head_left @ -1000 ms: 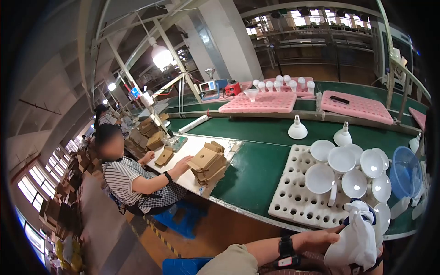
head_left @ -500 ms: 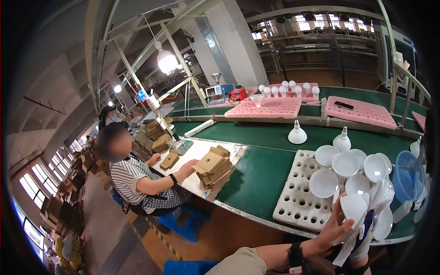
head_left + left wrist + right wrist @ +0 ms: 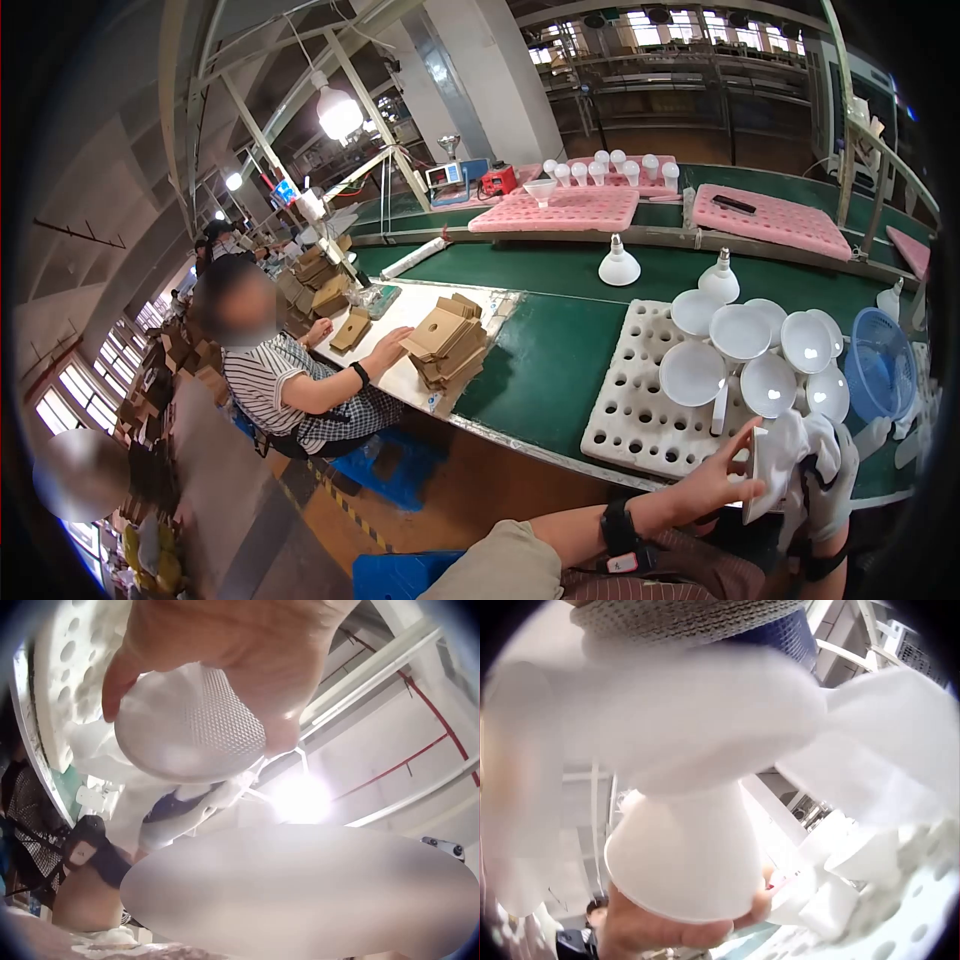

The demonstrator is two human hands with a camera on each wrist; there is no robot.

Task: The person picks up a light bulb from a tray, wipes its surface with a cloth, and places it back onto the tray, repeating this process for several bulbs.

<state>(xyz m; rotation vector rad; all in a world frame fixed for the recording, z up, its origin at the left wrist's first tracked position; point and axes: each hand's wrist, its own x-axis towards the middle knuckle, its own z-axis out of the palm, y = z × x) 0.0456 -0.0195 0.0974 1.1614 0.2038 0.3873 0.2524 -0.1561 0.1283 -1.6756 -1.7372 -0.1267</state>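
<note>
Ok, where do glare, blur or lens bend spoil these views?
Head: fisheye curving, black corners, hanging lamp blown out. Left wrist: bright light flaring, a large smeared oval across the bottom, though the held cup's texture still shows. Right wrist: white cloth washed out, pale shapes at far left out of focus.

White foam tray [image 3: 620,408], right of frame: matt, rough. White bowl-shaped shades [image 3: 693,373]: smooth, glossy. Basket [image 3: 880,362], far right: translucent blue plastic. Boxes [image 3: 436,332], centre: matt brown cardboard. Phone [image 3: 734,204], upper right: dark, glossy.
</note>
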